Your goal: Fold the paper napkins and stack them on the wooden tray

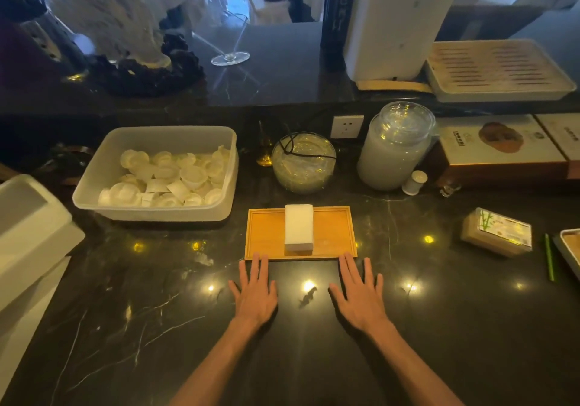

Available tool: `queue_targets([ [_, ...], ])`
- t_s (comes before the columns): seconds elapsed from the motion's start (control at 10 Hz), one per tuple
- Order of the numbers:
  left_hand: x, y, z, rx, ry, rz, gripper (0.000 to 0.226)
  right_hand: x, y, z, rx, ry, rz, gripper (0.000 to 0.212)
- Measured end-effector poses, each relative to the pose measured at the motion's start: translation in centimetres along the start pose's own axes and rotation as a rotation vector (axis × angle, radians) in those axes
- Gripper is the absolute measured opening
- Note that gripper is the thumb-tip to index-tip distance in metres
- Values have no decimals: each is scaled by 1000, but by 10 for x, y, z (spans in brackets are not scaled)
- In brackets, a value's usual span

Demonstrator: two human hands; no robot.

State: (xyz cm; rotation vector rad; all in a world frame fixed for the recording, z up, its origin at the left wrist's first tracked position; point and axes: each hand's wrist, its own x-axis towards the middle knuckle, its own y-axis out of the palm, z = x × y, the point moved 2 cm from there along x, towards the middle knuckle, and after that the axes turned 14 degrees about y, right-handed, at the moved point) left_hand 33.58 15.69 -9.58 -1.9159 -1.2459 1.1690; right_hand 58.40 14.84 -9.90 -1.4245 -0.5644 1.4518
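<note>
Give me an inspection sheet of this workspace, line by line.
Surface: dark marble counter, glossy, with light reflections.
Job's things: white napkin stack on the wooden tray; no loose napkins seen.
Clutter: plastic tub of white cups, glass bowl, lidded glass jar, small packet.
Grippers: left hand and right hand flat on the counter, empty, fingertips by the tray's near edge.
Cables: black cord across the bowl.
Surroundings: wall socket, raised shelf with a slatted tray.

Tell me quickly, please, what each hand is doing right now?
Left hand: open, flat on the dark marble counter, holding nothing.
Right hand: open, flat, holding nothing.
</note>
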Motion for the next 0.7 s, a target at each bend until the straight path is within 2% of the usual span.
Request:
queue_targets([
  [0.2,-1,-16,-4,-1,11,36,66,-4,-11,13,77,41,34,75],
  [0.3,-22,-25,-9,-16,59,-143,51,-27,-17,11,284,-5,-49,60],
  [0.4,-46,-37,-6,-61,145,-331,26,-54,-22,2,363,-79,-170,30],
  [0.5,-61,-62,-10,-101,181,-428,26,-70,-45,7,396,-119,-270,29],
  [0.7,-47,-150,-50,16,295,-612,33,-70,-139,56,340,-290,-543,32],
])
